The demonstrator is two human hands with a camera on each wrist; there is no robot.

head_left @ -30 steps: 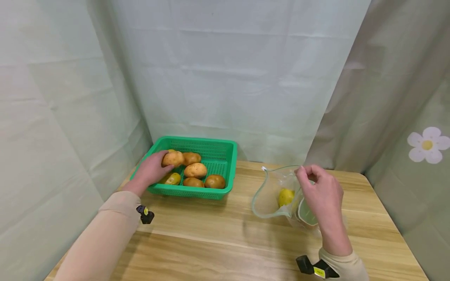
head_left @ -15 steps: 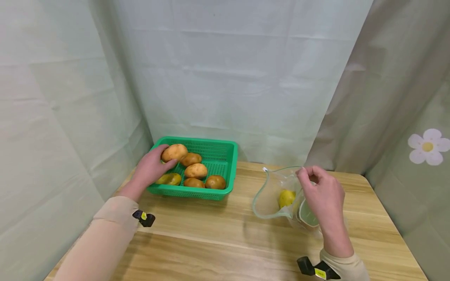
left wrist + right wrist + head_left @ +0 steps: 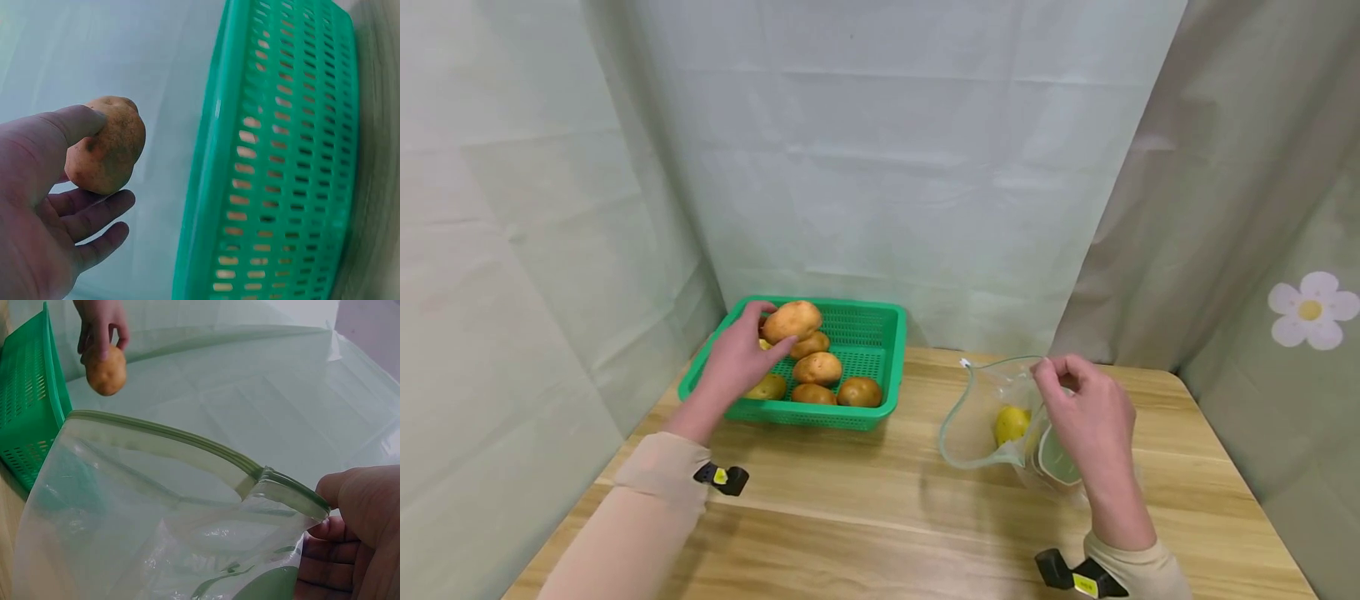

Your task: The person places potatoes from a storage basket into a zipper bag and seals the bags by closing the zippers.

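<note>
a light wooden tabletop (image 3: 880, 508) with a streaked grain carries everything here. at its far left corner sits a green slotted basket (image 3: 880, 350), resting flat on the wood with its long side facing the near edge. well apart from it, toward the right, a clear plastic zip bag (image 3: 981, 417) rests on the tabletop with its mouth standing open toward the basket. bare wood lies between the two, and more along the near edge.

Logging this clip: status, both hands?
Left hand grips potato above basket. Right hand pinches bag rim, mouth open. Path between looks clear.
</note>
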